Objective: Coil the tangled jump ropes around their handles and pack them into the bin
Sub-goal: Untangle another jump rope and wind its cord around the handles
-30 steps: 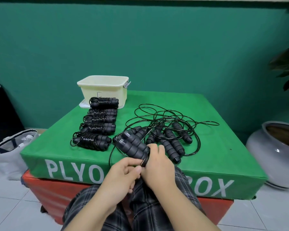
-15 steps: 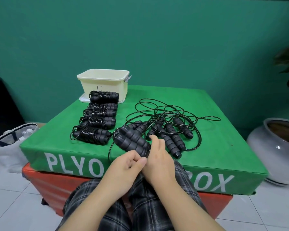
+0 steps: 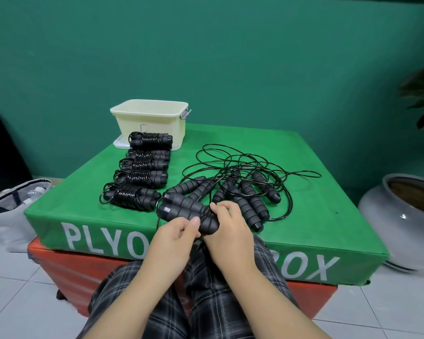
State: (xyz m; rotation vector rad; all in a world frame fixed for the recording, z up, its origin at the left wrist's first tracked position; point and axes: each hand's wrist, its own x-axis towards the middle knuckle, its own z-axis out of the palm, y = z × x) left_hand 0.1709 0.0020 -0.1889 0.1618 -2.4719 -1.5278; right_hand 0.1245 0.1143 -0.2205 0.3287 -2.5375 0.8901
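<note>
Five coiled jump ropes (image 3: 137, 179) lie in a row on the green plyo box (image 3: 316, 216), running from the cream bin (image 3: 152, 126) toward the person. Each one has its cord wound around the paired handles, so this part of the work looks done. None of them is packed yet, as far as I can see: the inside of the bin is hidden from this angle, so I cannot tell if something is in it.

To the right of the coiled row is the tangled pile (image 3: 245, 182) of cord and loose handles, several ropes I think, still to be sorted.

Nearer to the person than the bin, at the front edge of the box, both hands work on one handle pair (image 3: 181, 206). The right hand (image 3: 230, 226) is curled around the handles. The left hand (image 3: 174, 231) pinches something thin at them, probably the cord. I judge a new coil is only beginning here.
</note>
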